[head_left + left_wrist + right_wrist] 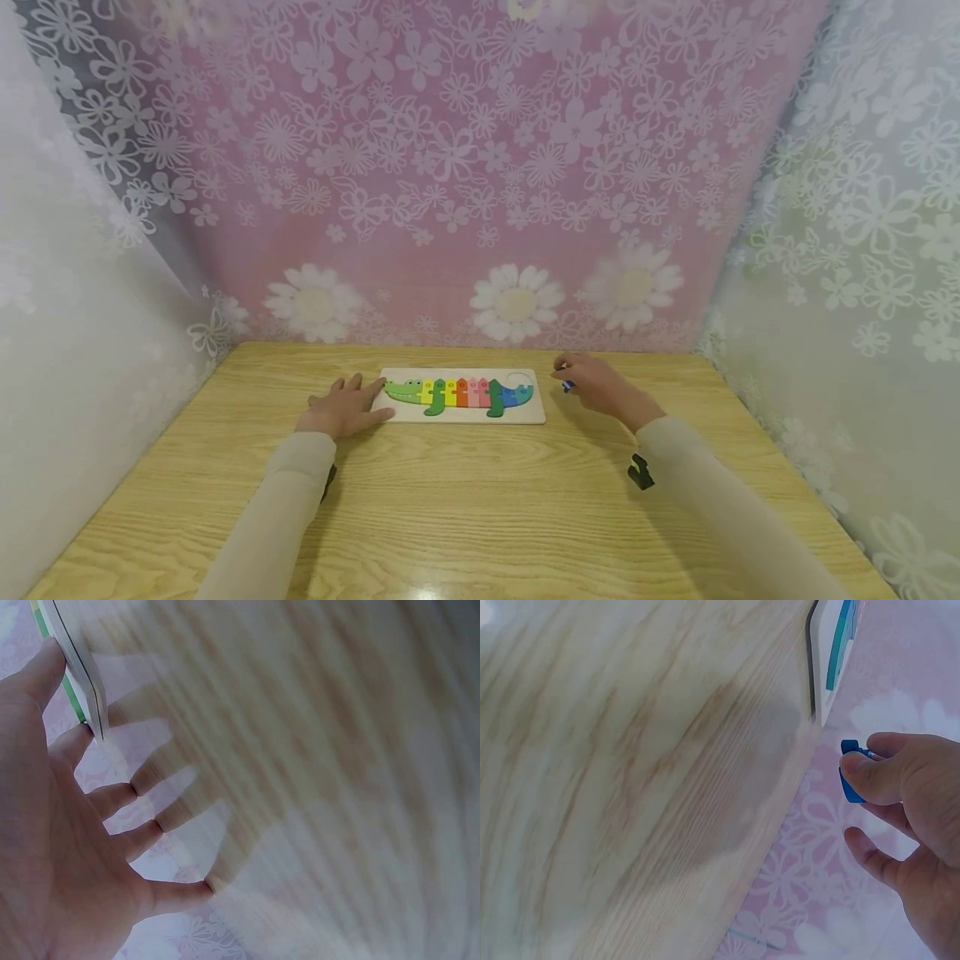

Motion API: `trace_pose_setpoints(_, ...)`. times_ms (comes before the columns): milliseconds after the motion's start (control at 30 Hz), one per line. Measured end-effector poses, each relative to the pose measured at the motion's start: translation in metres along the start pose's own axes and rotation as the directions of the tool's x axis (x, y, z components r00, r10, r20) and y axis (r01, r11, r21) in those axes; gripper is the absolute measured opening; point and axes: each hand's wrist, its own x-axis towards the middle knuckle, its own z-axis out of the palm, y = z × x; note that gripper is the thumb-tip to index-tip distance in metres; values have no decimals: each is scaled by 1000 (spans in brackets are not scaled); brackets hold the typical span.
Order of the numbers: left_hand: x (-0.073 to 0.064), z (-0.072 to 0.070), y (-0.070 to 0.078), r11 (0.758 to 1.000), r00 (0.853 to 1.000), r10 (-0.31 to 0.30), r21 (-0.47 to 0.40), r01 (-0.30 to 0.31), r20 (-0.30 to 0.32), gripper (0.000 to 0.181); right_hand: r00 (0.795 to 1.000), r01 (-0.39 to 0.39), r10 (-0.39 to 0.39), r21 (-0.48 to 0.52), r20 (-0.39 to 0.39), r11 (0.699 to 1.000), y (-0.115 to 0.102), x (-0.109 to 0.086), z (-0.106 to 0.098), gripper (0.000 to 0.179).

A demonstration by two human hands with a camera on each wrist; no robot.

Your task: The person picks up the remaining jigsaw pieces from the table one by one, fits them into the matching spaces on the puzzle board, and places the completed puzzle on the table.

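A crocodile puzzle board (459, 415) lies flat on the wooden table, its colourful pieces seated from the green head to the blue tail part. At the upper right of the board, a curled tail-tip outline shows bare wood. My left hand (345, 407) rests at the board's left end with spread fingers; thumb and index finger touch its edge in the left wrist view. Just right of the board, my right hand (594, 385) pinches a small blue puzzle piece (850, 787) between thumb and fingers, held above the table. The fingers hide part of that piece.
The wooden table (450, 517) reaches back to a pink flowered curtain (450, 167). Pale flowered curtains hang along the left (97, 292) and right (862, 275) sides. A black strap part (641, 472) sits under the right sleeve.
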Motion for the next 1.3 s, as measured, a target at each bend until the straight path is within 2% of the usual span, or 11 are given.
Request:
trace_pose_setpoints(333,0,0,-1,1000,1000,-4,-8,4,3,83,999,48,-49,-9,-24,999,-10,18,2,30)
trace_pose_setpoints(500,1,0,-1,1000,1000,-2,-6,2,3,82,998,49,-49,-3,-27,999,-14,26,4,29)
trace_pose_setpoints(1000,2,2,-1,1000,1000,-3,-10,3,6,82,1000,-4,3,129,7,992,-24,51,11,26)
trace_pose_setpoints(1300,3,1,-2,1000,1000,-5,-8,5,10,82,993,-83,66,186,97,979,-28,66,20,33)
